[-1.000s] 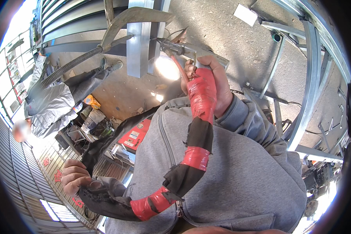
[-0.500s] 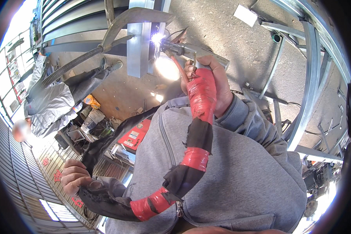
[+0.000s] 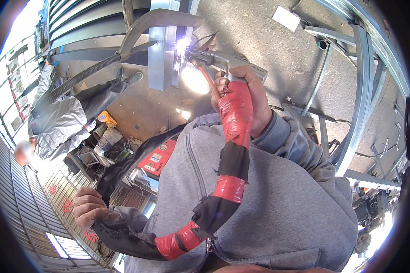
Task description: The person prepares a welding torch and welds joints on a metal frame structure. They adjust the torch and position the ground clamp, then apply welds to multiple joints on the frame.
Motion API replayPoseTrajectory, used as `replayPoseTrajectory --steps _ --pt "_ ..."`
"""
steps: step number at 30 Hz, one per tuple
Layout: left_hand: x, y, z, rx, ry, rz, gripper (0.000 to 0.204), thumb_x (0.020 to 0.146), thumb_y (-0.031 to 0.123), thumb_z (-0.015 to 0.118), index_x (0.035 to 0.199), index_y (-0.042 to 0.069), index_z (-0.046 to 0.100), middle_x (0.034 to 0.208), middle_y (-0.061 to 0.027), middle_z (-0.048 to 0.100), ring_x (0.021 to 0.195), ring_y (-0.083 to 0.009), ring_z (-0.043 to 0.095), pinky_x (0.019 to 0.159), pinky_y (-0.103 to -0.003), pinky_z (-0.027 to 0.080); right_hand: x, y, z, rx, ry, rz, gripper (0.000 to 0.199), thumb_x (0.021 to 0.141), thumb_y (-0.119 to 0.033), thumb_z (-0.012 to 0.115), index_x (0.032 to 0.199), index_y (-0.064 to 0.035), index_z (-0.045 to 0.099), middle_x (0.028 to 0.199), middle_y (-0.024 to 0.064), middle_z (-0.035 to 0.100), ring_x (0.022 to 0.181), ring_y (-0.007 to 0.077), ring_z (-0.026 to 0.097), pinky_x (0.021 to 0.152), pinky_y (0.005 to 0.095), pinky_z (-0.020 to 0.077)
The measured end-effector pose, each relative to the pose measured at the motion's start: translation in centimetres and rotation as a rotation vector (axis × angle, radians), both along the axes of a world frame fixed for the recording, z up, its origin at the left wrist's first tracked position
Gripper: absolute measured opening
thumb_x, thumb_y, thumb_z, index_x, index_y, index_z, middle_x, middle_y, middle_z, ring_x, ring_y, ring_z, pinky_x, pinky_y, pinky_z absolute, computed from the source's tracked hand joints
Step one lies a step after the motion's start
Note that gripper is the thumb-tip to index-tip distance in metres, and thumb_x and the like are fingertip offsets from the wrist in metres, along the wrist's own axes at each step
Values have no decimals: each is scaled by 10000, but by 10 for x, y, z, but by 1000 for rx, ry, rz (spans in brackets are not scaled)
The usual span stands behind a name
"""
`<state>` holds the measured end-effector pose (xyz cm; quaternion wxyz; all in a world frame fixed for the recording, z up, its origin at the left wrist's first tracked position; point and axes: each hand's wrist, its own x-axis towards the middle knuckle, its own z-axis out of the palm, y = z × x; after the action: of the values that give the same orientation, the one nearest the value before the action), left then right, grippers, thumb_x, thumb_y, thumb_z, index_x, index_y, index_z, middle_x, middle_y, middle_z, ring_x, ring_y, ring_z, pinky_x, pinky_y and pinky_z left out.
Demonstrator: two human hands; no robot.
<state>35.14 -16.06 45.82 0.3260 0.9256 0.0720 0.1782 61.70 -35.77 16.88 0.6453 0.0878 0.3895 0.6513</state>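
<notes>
My right hand (image 3: 253, 98) is closed around a metal welding torch (image 3: 234, 61), its lower part wrapped in red tape. The torch tip points left, and a bright bluish-white arc (image 3: 182, 44) with sparks burns against an upright grey steel tube (image 3: 161, 63). Glare hides the exact spot where they meet. From the torch a thick cable (image 3: 234, 159), bound in black cloth and red tape, curves down across my grey jacket. My left hand (image 3: 89, 207) grips this cable at the lower left. Beside the arc, a large screw clamp (image 3: 139, 34) reaches over the steel tube.
Dark slatted metal panels (image 3: 100, 18) lie at the upper left. On the left is another person in grey work clothes (image 3: 61, 123). A red machine (image 3: 159, 157) stands beside my jacket. Steel frame tubes (image 3: 362, 91) line the right, and a white plate (image 3: 286, 18) lies on the floor.
The arc's sparks have spread a little wider. The lower cable has shifted slightly right and down. Both hands keep their grips almost in place.
</notes>
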Motion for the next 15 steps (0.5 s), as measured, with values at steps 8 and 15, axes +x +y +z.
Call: replayPoseTrajectory --steps 8,15 --pt "2 -2 4 9 51 -20 363 761 319 897 809 55 652 551 32 560 473 -124 551 530 -299 469 1 -1 4 -2 28 5 234 937 -239 585 1010 -17 603 837 82 665 758 202 657 793 368 568" --pt "3 -8 1 62 -5 26 368 775 352 886 814 68 655 546 35 555 458 -114 506 529 -291 465 2 -1 7 -1 0 10 221 937 -238 586 999 -26 602 832 72 664 756 197 658 782 363 567"
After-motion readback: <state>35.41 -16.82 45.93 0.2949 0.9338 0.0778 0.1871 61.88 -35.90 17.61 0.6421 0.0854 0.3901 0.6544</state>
